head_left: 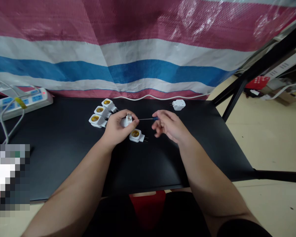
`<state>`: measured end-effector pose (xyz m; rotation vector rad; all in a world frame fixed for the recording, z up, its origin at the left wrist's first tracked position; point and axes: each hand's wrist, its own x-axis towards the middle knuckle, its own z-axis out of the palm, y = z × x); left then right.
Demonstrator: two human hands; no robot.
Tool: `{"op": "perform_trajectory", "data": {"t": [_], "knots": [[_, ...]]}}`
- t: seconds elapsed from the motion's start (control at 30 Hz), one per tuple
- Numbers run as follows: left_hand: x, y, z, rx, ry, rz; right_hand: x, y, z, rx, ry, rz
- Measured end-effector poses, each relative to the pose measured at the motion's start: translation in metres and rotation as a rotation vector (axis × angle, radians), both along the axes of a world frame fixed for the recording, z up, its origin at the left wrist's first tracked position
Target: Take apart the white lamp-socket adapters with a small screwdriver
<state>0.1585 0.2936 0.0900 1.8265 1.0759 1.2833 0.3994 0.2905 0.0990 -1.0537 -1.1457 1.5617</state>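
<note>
From my remote view I watched the two bare hands working above a black table. The left hand was clamped around a white plug adapter. Its fingers curled over the piece, so I could see only a small part of it, and it was held in the air just above the table. The right hand was pinching a small screwdriver by its blue handle, with the fingers closed on the handle and the lower fingers a little apart. The thin metal shaft pointed left, and its tip came very near the white piece, but I cannot tell if they were touching.

Under the left hand lay one lamp socket adapter with a brass-coloured inside and its two prongs pointing right. Three more lamp socket adapters stood in a close group to the left of the hands. A white plug-in socket block lay near the far edge of the table.

At the far left was a power strip with blue sockets and a small red light, and a yellow tag hung on its cable. Behind the table hung a striped tarpaulin in pink, white and blue. Any writing on these things was too small for me to read.
</note>
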Motion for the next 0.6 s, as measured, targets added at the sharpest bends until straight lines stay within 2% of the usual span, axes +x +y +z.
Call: {"op": "perform_trajectory", "data": {"t": [0.1,0.23,0.3,0.4,0.47,0.6], "knots": [[-0.0011,0.0002,0.0013,-0.011,-0.006,0.009,0.0007,0.001,-0.0055,-0.001,-0.192,0.016],[-0.0027,0.0006,0.0022,-0.016,-0.006,0.018,0.002,0.0004,-0.0054,0.118,0.021,0.094],[-0.0028,0.0007,0.0017,-0.011,-0.002,0.004,0.0011,-0.0005,-0.0044,0.098,0.063,0.074],[-0.0027,0.0009,0.0006,-0.008,-0.001,-0.016,0.0,-0.0006,-0.006,0.013,-0.134,0.031],[-0.0024,0.0011,0.0004,-0.006,-0.003,-0.017,0.0007,0.0003,-0.0077,0.042,-0.198,0.022],[-0.0008,0.0001,0.0018,0.013,0.009,-0.025,0.0026,0.0022,-0.0078,0.172,0.017,0.027]]}}
